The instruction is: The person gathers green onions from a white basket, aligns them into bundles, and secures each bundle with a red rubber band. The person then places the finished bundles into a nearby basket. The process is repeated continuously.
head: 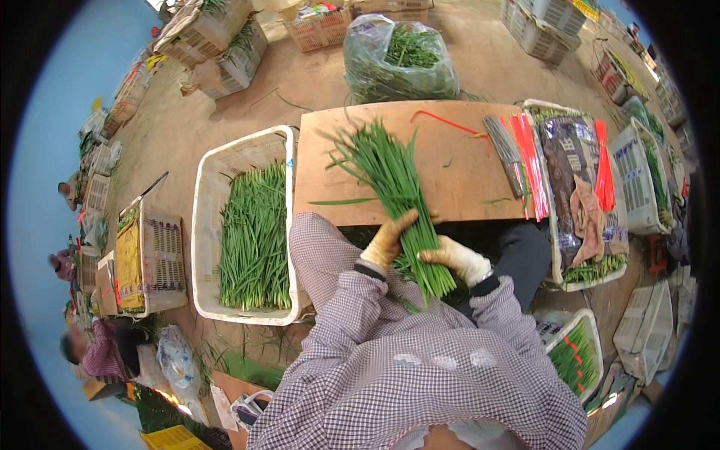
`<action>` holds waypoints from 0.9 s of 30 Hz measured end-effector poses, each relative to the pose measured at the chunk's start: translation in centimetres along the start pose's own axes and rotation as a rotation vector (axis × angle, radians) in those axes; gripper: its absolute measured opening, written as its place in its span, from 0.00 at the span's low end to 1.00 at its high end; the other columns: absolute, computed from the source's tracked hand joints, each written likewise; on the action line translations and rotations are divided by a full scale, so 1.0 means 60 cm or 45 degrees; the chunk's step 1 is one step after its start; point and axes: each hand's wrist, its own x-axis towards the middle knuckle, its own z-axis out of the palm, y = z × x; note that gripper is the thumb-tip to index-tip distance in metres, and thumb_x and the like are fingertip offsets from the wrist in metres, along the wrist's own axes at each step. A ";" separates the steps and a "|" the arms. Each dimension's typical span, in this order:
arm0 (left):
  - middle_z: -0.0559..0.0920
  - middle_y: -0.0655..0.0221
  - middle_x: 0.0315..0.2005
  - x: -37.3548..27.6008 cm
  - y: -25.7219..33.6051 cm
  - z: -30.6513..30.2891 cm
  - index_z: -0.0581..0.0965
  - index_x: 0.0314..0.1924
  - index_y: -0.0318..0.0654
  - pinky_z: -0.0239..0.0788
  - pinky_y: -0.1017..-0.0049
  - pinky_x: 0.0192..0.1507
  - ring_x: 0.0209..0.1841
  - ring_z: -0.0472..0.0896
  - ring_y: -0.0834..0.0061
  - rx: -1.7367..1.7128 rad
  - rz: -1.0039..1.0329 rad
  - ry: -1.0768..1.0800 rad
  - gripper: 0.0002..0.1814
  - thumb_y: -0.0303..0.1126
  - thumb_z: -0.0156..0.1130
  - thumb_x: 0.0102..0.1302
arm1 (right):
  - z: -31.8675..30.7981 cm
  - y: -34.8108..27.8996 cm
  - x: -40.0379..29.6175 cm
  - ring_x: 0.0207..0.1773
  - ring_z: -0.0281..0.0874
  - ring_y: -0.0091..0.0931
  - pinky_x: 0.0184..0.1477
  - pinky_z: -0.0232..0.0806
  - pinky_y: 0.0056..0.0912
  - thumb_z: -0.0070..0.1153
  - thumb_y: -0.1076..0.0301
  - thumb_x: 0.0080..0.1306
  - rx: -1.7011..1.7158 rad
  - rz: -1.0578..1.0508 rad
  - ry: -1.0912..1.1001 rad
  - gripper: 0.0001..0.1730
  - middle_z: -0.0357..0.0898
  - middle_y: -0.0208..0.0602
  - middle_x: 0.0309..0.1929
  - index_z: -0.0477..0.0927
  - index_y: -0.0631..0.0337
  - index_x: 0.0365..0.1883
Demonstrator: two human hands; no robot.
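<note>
Both my gloved hands grip one bunch of long green leaves, likely garlic chives (402, 188), held slanting over the near edge of a wooden board (349, 163). My left hand (389, 239) wraps the bunch from the left, about mid-length. Lower down, my right hand (454, 257) holds it from the right, thumb across the pale stem ends. The leafy tips fan out above the board. On the board's right lie a dark flat blade (503, 152) and a bundle of red ties (529, 163). A single red tie (447, 121) curves near the far edge.
Left of my knee stands a white plastic crate (244, 140) of loose chives. To the right, another crate (554, 247) carries a printed sack (568, 152) and red strips (603, 169). A plastic bag of greens (360, 62) sits beyond the board. A person (104, 351) sits at lower left.
</note>
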 end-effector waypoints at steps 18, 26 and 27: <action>0.79 0.62 0.57 0.170 0.016 -0.074 0.75 0.63 0.38 0.67 0.56 0.63 0.62 0.75 0.58 2.093 1.034 0.272 0.27 0.44 0.65 0.68 | -0.095 -0.092 0.110 0.39 0.76 0.19 0.39 0.75 0.27 0.54 0.56 0.75 0.266 -0.258 0.320 0.19 0.79 0.28 0.44 0.74 0.55 0.58; 0.82 0.64 0.52 0.093 0.172 0.052 0.74 0.64 0.34 0.73 0.68 0.59 0.54 0.80 0.70 0.952 0.283 -0.142 0.36 0.45 0.76 0.61 | -0.059 -0.156 0.095 0.49 0.82 0.28 0.47 0.79 0.39 0.70 0.70 0.65 -0.206 -0.213 -0.098 0.29 0.80 0.35 0.54 0.73 0.59 0.62; 0.82 0.63 0.53 0.086 0.170 0.056 0.74 0.64 0.34 0.74 0.67 0.60 0.55 0.81 0.66 0.807 0.178 -0.140 0.36 0.45 0.75 0.61 | -0.054 -0.160 0.093 0.54 0.80 0.30 0.53 0.76 0.39 0.72 0.66 0.64 -0.115 -0.073 -0.229 0.31 0.80 0.35 0.55 0.73 0.58 0.63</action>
